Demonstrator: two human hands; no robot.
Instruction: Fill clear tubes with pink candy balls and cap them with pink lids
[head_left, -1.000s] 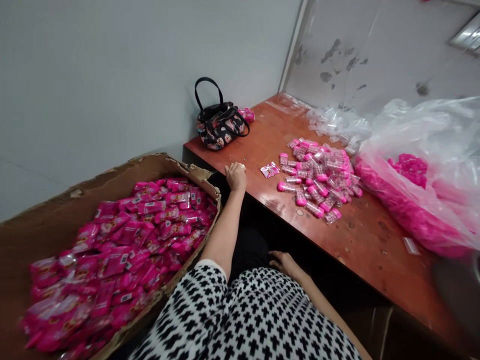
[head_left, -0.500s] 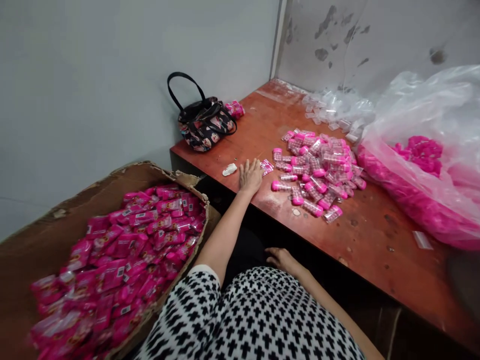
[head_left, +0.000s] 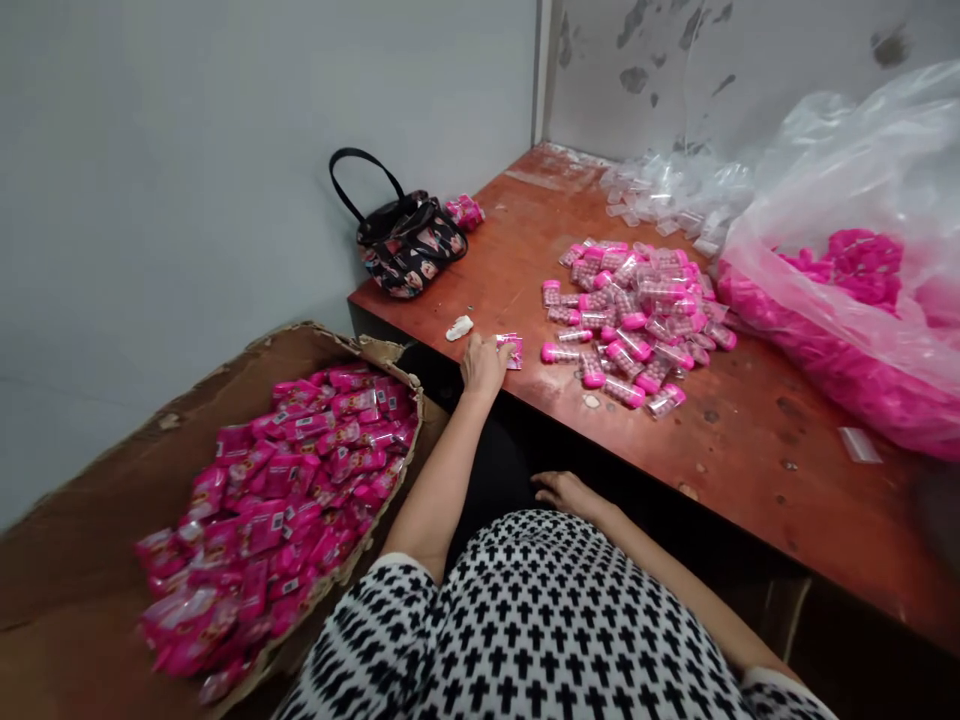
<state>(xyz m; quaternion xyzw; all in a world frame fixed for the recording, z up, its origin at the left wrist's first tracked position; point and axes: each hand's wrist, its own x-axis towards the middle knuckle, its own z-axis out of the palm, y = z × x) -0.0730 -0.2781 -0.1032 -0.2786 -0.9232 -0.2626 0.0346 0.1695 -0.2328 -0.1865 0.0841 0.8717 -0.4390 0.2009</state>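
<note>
At the near edge of the reddish table (head_left: 720,460), my left hand (head_left: 482,364) has its fingers curled against a small pink printed packet (head_left: 511,350), closed on its left side. The fingertips are partly hidden by the back of the hand. A crumpled white scrap (head_left: 459,328) lies just beyond the knuckles. My right hand (head_left: 568,492) rests on my lap below the table edge, fingers loosely stretched and holding nothing. To the right of the packet is a heap of clear tubes with pink caps (head_left: 634,320), filled with small pinkish balls.
A torn cardboard box (head_left: 82,540) full of pink packets (head_left: 285,510) stands at left. A flowered black handbag (head_left: 412,245) sits by the wall. Empty clear tubes (head_left: 667,200) and a plastic bag of pink pieces (head_left: 832,340) occupy the back and right.
My left hand, flat on the table before, has curled its fingers and drawn the pink packet towards the near edge. My right hand stays on my lap. The view has shifted slightly.
</note>
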